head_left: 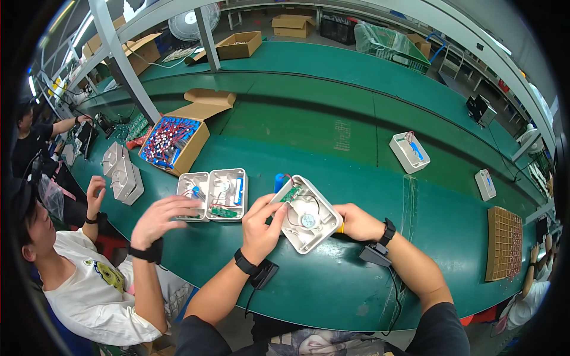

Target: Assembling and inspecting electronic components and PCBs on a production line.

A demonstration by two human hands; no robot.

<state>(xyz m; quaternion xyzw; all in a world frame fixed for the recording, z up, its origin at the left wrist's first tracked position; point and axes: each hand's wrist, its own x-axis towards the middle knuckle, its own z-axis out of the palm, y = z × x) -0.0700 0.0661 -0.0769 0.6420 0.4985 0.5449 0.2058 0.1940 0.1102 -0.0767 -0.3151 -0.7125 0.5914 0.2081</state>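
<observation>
Tilted above the green table is a white plastic housing, its open side facing up. Inside are a round silvery part, wires and a small green circuit board. My left hand grips the housing's left edge, its thumb and fingertips near the board. Beyond those fingers, a blue cylindrical battery on a red wire sticks out past the rim. My right hand is closed round the right wall of the housing. A bit of something yellow shows by its fingertips; I cannot tell what it is.
Two filled white housings stand at left, a co-worker's hand over them. Behind is a cardboard box of wired blue batteries. Further housings sit at far right and stacked at left. A gridded cardboard tray lies right.
</observation>
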